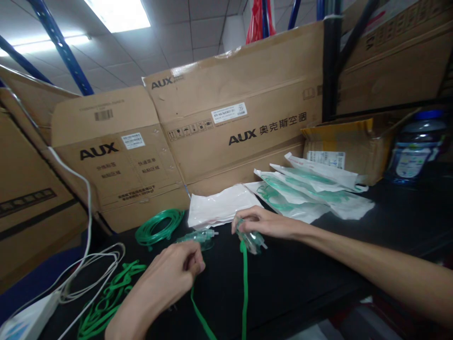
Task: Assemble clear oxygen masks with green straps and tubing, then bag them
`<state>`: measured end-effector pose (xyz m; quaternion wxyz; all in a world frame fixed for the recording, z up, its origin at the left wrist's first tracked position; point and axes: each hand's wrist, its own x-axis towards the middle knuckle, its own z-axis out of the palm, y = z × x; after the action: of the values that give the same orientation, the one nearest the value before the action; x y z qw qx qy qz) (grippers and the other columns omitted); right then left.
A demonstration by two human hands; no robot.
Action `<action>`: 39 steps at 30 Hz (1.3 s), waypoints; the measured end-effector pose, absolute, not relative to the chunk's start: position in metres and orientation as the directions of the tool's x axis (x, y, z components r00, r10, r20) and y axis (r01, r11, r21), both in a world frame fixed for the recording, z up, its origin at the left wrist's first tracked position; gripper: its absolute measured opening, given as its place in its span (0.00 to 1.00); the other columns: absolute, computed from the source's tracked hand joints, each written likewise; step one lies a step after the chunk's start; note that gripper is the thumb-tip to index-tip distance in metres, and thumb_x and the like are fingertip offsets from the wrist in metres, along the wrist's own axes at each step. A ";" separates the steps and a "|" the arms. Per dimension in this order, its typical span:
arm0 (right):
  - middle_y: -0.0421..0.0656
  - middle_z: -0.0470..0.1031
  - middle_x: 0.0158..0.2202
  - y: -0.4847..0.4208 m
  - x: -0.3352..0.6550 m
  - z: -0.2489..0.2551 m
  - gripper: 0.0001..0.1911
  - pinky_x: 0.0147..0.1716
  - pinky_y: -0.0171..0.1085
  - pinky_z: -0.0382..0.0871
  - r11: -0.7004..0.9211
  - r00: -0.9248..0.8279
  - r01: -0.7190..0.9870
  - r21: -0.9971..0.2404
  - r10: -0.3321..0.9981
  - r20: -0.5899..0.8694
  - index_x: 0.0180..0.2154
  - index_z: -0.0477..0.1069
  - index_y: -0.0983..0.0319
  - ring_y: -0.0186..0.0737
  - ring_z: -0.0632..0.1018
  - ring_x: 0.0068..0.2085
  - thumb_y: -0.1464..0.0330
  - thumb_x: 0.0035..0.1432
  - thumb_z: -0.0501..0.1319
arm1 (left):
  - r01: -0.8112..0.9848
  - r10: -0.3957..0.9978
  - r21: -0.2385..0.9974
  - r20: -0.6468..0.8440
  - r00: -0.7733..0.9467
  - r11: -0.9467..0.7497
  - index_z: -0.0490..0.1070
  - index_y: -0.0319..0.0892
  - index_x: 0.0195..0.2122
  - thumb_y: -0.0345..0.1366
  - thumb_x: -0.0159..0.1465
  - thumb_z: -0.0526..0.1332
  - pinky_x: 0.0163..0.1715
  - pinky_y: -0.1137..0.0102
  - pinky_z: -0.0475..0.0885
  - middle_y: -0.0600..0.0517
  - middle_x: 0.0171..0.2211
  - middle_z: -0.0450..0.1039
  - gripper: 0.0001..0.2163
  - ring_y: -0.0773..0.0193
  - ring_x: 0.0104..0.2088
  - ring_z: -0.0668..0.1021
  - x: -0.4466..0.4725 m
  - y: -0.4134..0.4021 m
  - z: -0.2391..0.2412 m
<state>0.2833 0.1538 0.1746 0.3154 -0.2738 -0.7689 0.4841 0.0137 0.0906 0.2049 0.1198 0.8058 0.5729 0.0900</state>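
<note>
Clear green mask (252, 242) sits just right of centre in the head view, held in the closed grip of the right hand (260, 221), a green strap (245, 288) running from it to the bottom edge, while the left hand (170, 267), lower centre-left, is curled above another strand (202, 315), whether gripping it I cannot tell.

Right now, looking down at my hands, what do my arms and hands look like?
Your left hand and right hand are ungloved. No sleeve shows on either forearm, and I see no watch or bracelet.
</note>
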 end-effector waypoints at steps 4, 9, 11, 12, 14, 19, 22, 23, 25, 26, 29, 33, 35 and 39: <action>0.40 0.75 0.26 0.154 0.283 0.174 0.11 0.20 0.29 0.64 0.323 -0.597 0.054 -0.945 0.769 0.228 0.39 0.74 0.65 0.31 0.74 0.22 0.64 0.62 0.60 | 0.893 0.942 0.310 0.030 0.335 -0.327 0.72 0.43 0.29 0.32 0.64 0.55 0.29 0.71 0.59 0.55 0.27 0.74 0.08 0.61 0.30 0.74 0.009 0.094 0.205; 0.35 0.72 0.22 0.152 0.276 0.166 0.20 0.15 0.27 0.63 0.244 -0.715 0.024 -0.970 0.682 0.154 0.42 0.70 0.64 0.29 0.72 0.16 0.53 0.61 0.65 | 0.821 0.897 0.363 0.152 0.415 -0.441 0.74 0.44 0.34 0.43 0.68 0.57 0.32 0.71 0.62 0.55 0.31 0.75 0.12 0.62 0.31 0.74 0.035 0.087 0.208; 0.35 0.73 0.24 0.150 0.274 0.163 0.22 0.15 0.27 0.63 0.231 -0.728 0.019 -0.973 0.670 0.145 0.42 0.69 0.63 0.29 0.72 0.16 0.52 0.60 0.66 | 0.808 0.899 0.395 0.160 0.408 -0.437 0.75 0.44 0.34 0.45 0.68 0.58 0.31 0.72 0.62 0.55 0.29 0.75 0.12 0.63 0.28 0.74 0.047 0.085 0.208; 0.35 0.74 0.25 0.150 0.273 0.162 0.22 0.15 0.26 0.64 0.225 -0.728 0.015 -0.974 0.670 0.144 0.42 0.68 0.62 0.29 0.73 0.16 0.52 0.59 0.66 | 0.802 0.903 0.418 0.152 0.402 -0.428 0.75 0.43 0.34 0.45 0.67 0.59 0.30 0.72 0.63 0.55 0.28 0.75 0.12 0.63 0.27 0.74 0.051 0.085 0.208; 0.36 0.75 0.29 0.149 0.271 0.160 0.23 0.16 0.27 0.65 0.215 -0.723 0.002 -0.977 0.675 0.147 0.42 0.66 0.62 0.29 0.74 0.17 0.52 0.58 0.68 | 0.790 0.913 0.468 0.111 0.393 -0.397 0.76 0.42 0.34 0.46 0.67 0.59 0.29 0.73 0.64 0.55 0.27 0.75 0.13 0.64 0.25 0.74 0.058 0.085 0.208; 0.36 0.74 0.32 0.149 0.269 0.158 0.26 0.22 0.28 0.66 0.243 -0.699 -0.036 -0.969 0.688 0.198 0.42 0.65 0.62 0.29 0.76 0.24 0.53 0.53 0.72 | 0.809 0.932 0.487 0.035 0.360 -0.330 0.77 0.41 0.33 0.45 0.65 0.58 0.26 0.73 0.65 0.55 0.24 0.74 0.14 0.65 0.21 0.75 0.061 0.086 0.207; 0.34 0.70 0.29 0.149 0.270 0.157 0.23 0.21 0.27 0.59 0.300 -0.678 0.009 -0.954 0.703 0.214 0.41 0.66 0.62 0.27 0.72 0.24 0.56 0.54 0.72 | 0.824 0.937 0.468 0.023 0.349 -0.319 0.77 0.41 0.31 0.45 0.65 0.59 0.26 0.73 0.65 0.54 0.23 0.74 0.14 0.63 0.21 0.76 0.059 0.088 0.207; 0.33 0.69 0.29 0.149 0.270 0.157 0.23 0.21 0.27 0.57 0.312 -0.672 0.022 -0.950 0.708 0.217 0.42 0.67 0.62 0.26 0.70 0.23 0.57 0.54 0.72 | 0.827 0.937 0.465 0.016 0.349 -0.316 0.77 0.41 0.31 0.45 0.65 0.59 0.26 0.73 0.65 0.55 0.22 0.73 0.14 0.63 0.21 0.77 0.059 0.088 0.207; 0.34 0.71 0.31 0.149 0.271 0.157 0.22 0.21 0.27 0.57 0.313 -0.666 0.027 -0.950 0.714 0.216 0.42 0.67 0.62 0.26 0.70 0.25 0.58 0.54 0.73 | 0.836 0.937 0.447 0.015 0.350 -0.320 0.77 0.41 0.30 0.45 0.64 0.59 0.27 0.73 0.64 0.55 0.20 0.72 0.14 0.62 0.22 0.77 0.059 0.089 0.208; 0.36 0.72 0.33 0.149 0.271 0.157 0.23 0.23 0.27 0.58 0.300 -0.668 0.016 -0.954 0.713 0.213 0.42 0.67 0.62 0.26 0.70 0.26 0.58 0.53 0.73 | 0.839 0.936 0.434 0.028 0.352 -0.328 0.77 0.41 0.29 0.46 0.65 0.59 0.28 0.73 0.64 0.55 0.20 0.72 0.15 0.62 0.22 0.77 0.058 0.088 0.209; 0.40 0.75 0.40 0.148 0.269 0.155 0.25 0.29 0.29 0.65 0.235 -0.690 -0.038 -0.971 0.697 0.195 0.42 0.66 0.62 0.29 0.75 0.31 0.59 0.51 0.75 | 0.839 0.929 0.410 0.067 0.364 -0.358 0.77 0.42 0.28 0.47 0.65 0.58 0.29 0.72 0.64 0.54 0.19 0.72 0.17 0.61 0.23 0.77 0.058 0.088 0.210; 0.41 0.74 0.44 0.146 0.267 0.154 0.27 0.38 0.32 0.69 0.195 -0.712 -0.079 -0.978 0.676 0.192 0.42 0.65 0.61 0.32 0.77 0.38 0.62 0.46 0.77 | 0.839 0.928 0.411 0.052 0.368 -0.356 0.78 0.42 0.28 0.46 0.66 0.57 0.29 0.71 0.64 0.54 0.19 0.72 0.17 0.61 0.22 0.77 0.059 0.088 0.208; 0.40 0.74 0.44 0.146 0.267 0.154 0.28 0.38 0.32 0.68 0.211 -0.716 -0.071 -0.975 0.669 0.198 0.42 0.66 0.61 0.32 0.76 0.39 0.62 0.45 0.78 | 0.842 0.929 0.406 0.060 0.364 -0.356 0.78 0.42 0.29 0.44 0.66 0.57 0.28 0.71 0.64 0.54 0.19 0.72 0.16 0.61 0.21 0.76 0.060 0.088 0.206; 0.39 0.73 0.41 0.146 0.268 0.155 0.22 0.38 0.32 0.66 0.310 -0.719 -0.028 -0.950 0.654 0.234 0.43 0.68 0.61 0.34 0.74 0.40 0.58 0.53 0.73 | 0.834 0.924 0.402 0.108 0.366 -0.377 0.78 0.42 0.31 0.38 0.65 0.56 0.28 0.72 0.64 0.54 0.22 0.74 0.12 0.63 0.21 0.75 0.061 0.088 0.206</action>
<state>0.2679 0.1461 0.1552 0.3107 -0.2097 -0.7472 0.5489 0.0613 0.0882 0.2063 0.1409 0.8143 0.5399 0.1598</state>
